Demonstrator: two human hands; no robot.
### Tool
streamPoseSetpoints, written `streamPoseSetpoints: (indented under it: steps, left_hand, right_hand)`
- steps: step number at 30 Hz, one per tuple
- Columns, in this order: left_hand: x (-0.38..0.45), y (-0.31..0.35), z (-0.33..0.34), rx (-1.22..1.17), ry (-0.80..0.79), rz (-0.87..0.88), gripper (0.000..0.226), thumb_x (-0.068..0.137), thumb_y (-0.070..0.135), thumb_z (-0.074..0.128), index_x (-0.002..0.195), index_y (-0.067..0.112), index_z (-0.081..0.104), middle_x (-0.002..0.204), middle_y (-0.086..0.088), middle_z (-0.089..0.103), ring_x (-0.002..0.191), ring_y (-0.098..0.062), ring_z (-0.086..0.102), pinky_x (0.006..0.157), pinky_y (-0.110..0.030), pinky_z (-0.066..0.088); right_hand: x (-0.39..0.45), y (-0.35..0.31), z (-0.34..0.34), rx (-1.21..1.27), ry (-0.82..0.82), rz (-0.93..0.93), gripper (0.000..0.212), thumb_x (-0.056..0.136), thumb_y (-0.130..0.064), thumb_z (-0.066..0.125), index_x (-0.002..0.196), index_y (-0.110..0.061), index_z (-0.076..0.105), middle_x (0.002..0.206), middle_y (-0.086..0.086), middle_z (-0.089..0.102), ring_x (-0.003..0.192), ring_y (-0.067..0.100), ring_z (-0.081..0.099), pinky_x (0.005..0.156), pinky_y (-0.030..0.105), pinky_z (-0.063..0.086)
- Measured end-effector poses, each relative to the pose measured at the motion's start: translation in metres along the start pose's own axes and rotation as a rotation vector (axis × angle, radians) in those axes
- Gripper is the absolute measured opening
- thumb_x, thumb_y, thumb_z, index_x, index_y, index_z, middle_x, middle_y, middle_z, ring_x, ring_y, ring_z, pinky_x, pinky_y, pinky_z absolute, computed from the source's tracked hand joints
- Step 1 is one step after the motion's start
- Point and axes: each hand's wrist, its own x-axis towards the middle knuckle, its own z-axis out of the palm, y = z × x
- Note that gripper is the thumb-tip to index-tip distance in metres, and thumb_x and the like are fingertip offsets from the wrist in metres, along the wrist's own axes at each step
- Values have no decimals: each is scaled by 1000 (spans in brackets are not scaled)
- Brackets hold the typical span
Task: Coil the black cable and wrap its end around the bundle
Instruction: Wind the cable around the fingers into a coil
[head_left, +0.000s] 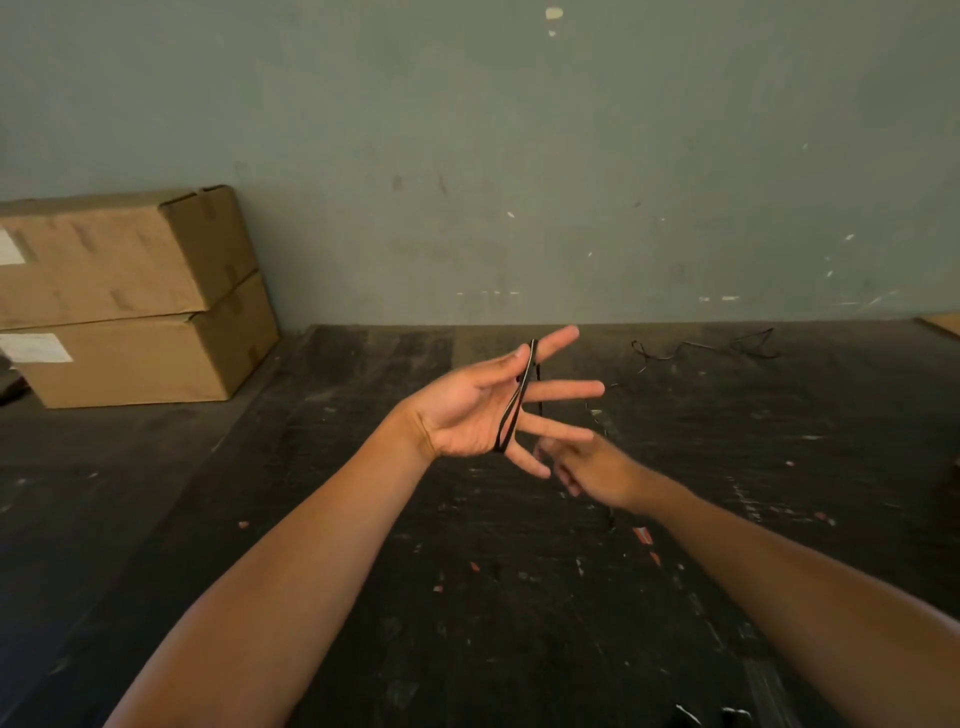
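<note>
Left hand (470, 410) is raised above the dark floor (363, 571), palm turned up and toward the camera, four fingers straight and spread wide, thumb laid across the palm side. The black cable (516, 402) is looped round those fingers near their bases, thumb tip touching it at the top. The visible loop is a narrow, flattened oval; its long axis runs steeply, from beside the index finger at upper right down to the little finger at lower left, roughly across the fingers. A thinner strand shows behind the fingers, and faint traces of it continue down toward the right hand (587, 470).

Right hand lies just below and right of the left fingertips, blurred; whether its fingers pinch the cable cannot be told.

Another thin black wire (701, 349) lies on the floor near the green wall (519, 156). Two stacked cardboard boxes (130, 296) stand at left against the wall
</note>
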Motion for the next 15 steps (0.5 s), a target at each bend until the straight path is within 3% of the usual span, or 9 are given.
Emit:
streamPoseSetpoints:
  steps: [4, 12, 15]
  left_hand:
    - [4, 9, -5, -46, 23, 35, 50, 102, 45, 37, 151, 48, 31, 163, -12, 29, 143, -53, 29, 95, -77, 32]
    - [8, 12, -22, -62, 195, 105, 45, 104, 48, 28, 148, 51, 34, 160, -9, 36, 140, -49, 38, 94, -78, 33]
    - [5, 5, -29, -86, 285, 135, 43, 103, 49, 30, 145, 53, 38, 159, -6, 40, 139, -47, 41, 98, -85, 23]
  right_hand:
    - [-13, -2, 36, -92, -87, -13, 31, 104, -40, 35, 97, -24, 60, 68, -1, 56, 61, 9, 56, 65, 30, 51]
    - [-25, -52, 53, -218, -219, -183, 32, 104, -42, 35, 103, -26, 63, 66, -9, 53, 55, -2, 51, 59, 25, 43]
    - [-28, -64, 45, -305, -235, -239, 36, 103, -42, 38, 102, -21, 67, 71, -10, 56, 60, -8, 54, 61, 18, 37]
